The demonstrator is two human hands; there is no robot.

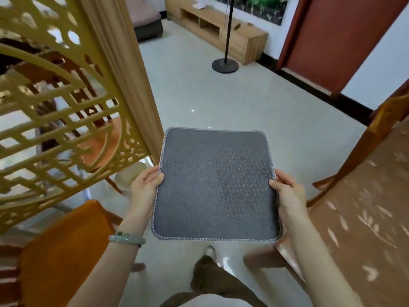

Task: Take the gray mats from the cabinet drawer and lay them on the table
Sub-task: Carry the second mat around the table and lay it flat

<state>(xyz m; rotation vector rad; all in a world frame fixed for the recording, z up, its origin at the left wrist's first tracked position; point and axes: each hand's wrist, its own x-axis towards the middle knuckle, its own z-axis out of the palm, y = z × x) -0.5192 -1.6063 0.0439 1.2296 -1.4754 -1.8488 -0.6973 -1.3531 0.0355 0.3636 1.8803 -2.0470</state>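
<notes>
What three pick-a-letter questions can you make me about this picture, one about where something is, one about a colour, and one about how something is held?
1. Where is the gray mat?
A. inside a drawer
B. up in the air over the floor
C. flat on a chair

2. What colour is the bracelet on the left wrist?
A. pale green
B. red
C. black

3. How is the mat held?
A. nobody holds it
B. by one hand only
C. by the left hand and the right hand, one at each side edge

Answers:
1 B, because the floor and a shoe show below the mat.
2 A, because the band is pale green.
3 C, because a thumb lies on top of each side edge.
</notes>
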